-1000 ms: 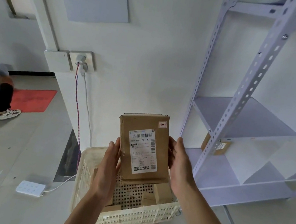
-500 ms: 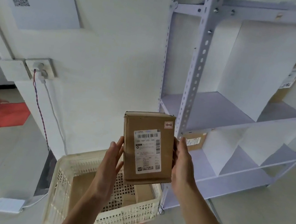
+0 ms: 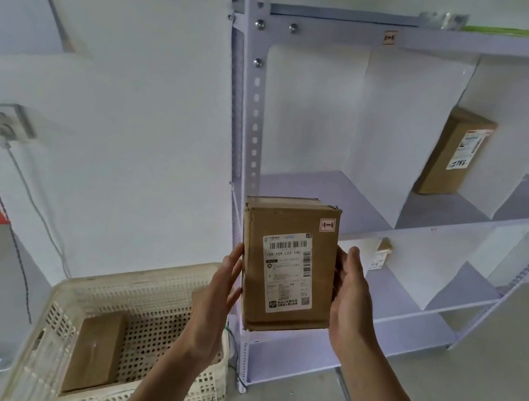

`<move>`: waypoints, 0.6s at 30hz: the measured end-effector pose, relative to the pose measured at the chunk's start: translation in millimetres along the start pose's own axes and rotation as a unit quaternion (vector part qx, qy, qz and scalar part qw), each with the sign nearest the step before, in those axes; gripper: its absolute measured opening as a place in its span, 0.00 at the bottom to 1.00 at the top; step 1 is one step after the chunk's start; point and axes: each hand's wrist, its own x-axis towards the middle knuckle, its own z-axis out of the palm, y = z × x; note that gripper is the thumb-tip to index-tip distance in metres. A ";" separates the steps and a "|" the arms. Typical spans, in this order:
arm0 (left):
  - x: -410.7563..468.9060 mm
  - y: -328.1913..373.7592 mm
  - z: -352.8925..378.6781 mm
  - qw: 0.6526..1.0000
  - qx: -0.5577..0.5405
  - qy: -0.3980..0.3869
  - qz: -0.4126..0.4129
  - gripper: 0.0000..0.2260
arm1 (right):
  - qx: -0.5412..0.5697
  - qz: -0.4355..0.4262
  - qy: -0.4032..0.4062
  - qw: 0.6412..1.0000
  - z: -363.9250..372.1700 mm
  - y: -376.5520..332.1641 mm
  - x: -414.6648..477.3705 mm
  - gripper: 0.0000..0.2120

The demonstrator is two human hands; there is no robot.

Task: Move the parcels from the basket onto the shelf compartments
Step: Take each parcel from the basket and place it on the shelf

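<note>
Nearest me, both forearms come up from the bottom of the view, and between them I have a two-handed grip on a brown parcel (image 3: 287,264): the left hand (image 3: 216,300) is pressed flat against its left edge and the right hand (image 3: 349,298) against its right edge, so each hand is closed on the parcel from a side and neither is underneath it. The parcel stands upright with its long axis running vertically, and its printed label faces me. It hangs in the air, clear of everything, just in front of the shelf's front post. Down to my left, the basket (image 3: 138,288) sits on the floor with at least one more parcel (image 3: 94,355) lying flat in it. Beyond the held parcel, up and a little to the right, is the open compartment (image 3: 320,188) at the left end of the middle shelf, which looks bare. I judge that the move ahead turns on this: the opening lies above and behind the parcel's top edge, slightly nearer my right hand. The upright parcel should fit under the tier above. Farther right, past a white divider, another parcel (image 3: 452,154) already stands in the neighbouring compartment.
</note>
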 end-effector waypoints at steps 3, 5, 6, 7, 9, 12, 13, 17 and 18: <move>21.4 2.4 24.1 0.999 0.019 -0.021 0.020 0.28 | 0.006 -0.012 0.002 1.000 -15.0 -14.7 20.4 0.25; 38.1 7.3 37.9 0.999 0.027 -0.033 0.032 0.30 | 0.009 -0.022 0.009 1.000 -22.2 -23.3 38.2 0.25; 47.2 10.5 43.9 0.998 0.030 -0.037 0.039 0.34 | 0.013 -0.026 0.013 1.000 -24.7 -27.5 47.8 0.25; 57.2 13.2 48.8 0.998 0.029 -0.043 0.046 0.38 | 0.017 -0.030 0.014 0.999 -26.6 -31.8 58.1 0.25; 80.1 14.1 55.4 0.997 0.024 -0.049 0.055 0.42 | 0.022 -0.041 0.009 0.999 -28.2 -40.3 80.2 0.26; 117.7 12.3 61.4 0.996 0.012 -0.049 0.069 0.41 | 0.023 -0.058 0.002 0.998 -26.8 -52.1 112.6 0.25; 129.6 11.6 62.7 0.996 0.009 -0.045 0.073 0.42 | 0.022 -0.065 0.000 0.998 -26.3 -55.3 122.8 0.25; 171.7 9.8 68.7 0.996 0.002 -0.032 0.082 0.37 | 0.024 -0.080 -0.004 0.997 -25.9 -64.9 162.6 0.24; 180.3 9.0 70.3 0.996 -0.003 -0.031 0.082 0.33 | 0.028 -0.081 -0.004 0.996 -27.0 -66.6 170.4 0.24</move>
